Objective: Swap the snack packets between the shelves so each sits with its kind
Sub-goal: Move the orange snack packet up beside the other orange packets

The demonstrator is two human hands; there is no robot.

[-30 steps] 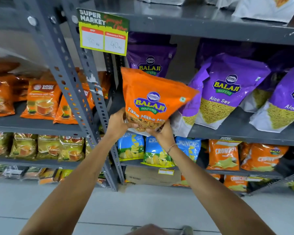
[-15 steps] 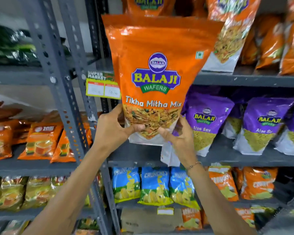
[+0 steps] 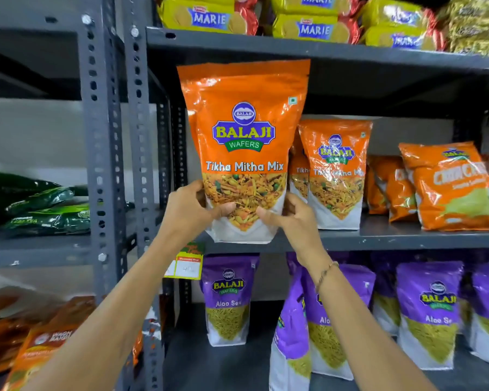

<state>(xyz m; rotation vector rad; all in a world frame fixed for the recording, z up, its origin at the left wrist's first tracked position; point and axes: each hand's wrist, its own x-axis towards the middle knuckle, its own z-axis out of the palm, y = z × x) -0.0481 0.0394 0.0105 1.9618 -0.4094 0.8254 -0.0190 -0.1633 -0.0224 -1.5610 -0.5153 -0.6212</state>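
Observation:
An orange Tikha Mitha Mix packet (image 3: 243, 136) stands upright at the left end of the middle shelf (image 3: 393, 237), its base at the shelf's front edge. My left hand (image 3: 189, 210) grips its lower left side and my right hand (image 3: 291, 218) its lower right side. Just to its right stand other orange Tikha Mitha Mix packets (image 3: 336, 176). On the shelf below stand several purple Aloo Sev packets (image 3: 429, 314).
Orange Crunchex packets (image 3: 449, 187) lie at the right of the middle shelf. Yellow Marie biscuit packs (image 3: 314, 26) fill the top shelf. Grey perforated uprights (image 3: 99, 165) divide off a left rack with green packets (image 3: 40, 210) and orange tea packets (image 3: 48, 342). A price tag (image 3: 188, 265) hangs below my left wrist.
Both hands have carried the orange packet up from the purple Aloo Sev shelf to the shelf above, beside the other orange packets. My view has tilted upward.

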